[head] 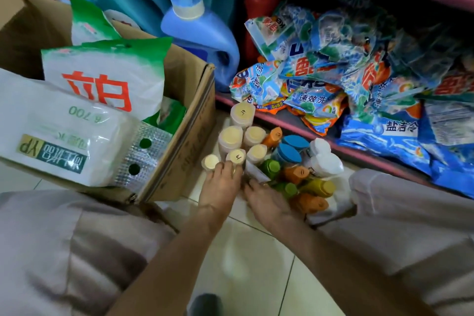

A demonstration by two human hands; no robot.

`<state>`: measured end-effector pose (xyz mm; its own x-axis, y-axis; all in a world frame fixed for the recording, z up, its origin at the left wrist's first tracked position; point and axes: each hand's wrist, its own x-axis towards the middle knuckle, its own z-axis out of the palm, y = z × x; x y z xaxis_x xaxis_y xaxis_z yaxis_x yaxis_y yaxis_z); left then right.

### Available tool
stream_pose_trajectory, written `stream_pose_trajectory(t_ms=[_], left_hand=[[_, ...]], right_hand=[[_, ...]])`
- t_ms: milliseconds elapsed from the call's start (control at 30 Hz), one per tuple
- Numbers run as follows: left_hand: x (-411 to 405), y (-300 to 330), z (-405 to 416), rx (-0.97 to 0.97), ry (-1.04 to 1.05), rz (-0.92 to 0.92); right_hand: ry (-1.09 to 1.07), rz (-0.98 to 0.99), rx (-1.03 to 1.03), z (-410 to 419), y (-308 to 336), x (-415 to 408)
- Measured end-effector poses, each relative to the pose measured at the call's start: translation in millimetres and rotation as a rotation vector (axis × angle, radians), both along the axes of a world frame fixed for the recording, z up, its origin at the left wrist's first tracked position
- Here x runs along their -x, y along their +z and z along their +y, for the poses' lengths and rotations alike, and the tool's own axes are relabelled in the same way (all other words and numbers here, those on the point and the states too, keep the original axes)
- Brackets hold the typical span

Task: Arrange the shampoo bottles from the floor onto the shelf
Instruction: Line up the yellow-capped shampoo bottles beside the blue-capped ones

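At lower centre, the left hand (222, 185) rested fingers spread on cream-capped shampoo bottles (232, 145) clustered on the floor (246, 259), the right hand (266, 201) lay open beside them, grasp pending, a lift toward the pink shelf (279, 120) apparently next.

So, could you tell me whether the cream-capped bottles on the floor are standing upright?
Upright: the cream-capped bottles show their round caps facing the camera, clustered beside the cardboard box.
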<state>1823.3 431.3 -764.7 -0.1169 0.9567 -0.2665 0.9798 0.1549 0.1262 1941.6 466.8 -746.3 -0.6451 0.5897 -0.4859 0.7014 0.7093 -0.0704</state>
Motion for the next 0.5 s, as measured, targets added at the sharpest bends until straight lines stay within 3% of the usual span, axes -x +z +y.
stream_pose_trajectory(t_ms=[167, 333, 500], left_hand=[[-1.2, -10.1, -3.5, 0.004, -0.045, 0.069], [-6.9, -16.7, -3.5, 0.163, -0.102, 0.136], [-4.4, 6.0, -13.3, 0.219, 0.052, 0.072]], right_hand=[[0.024, -0.018, -0.040, -10.4, -15.3, -8.4], [-0.086, -0.032, 0.046, -9.0, -4.9, -14.7], [-0.202, -0.059, 0.118, -9.2, 27.3, -19.1]])
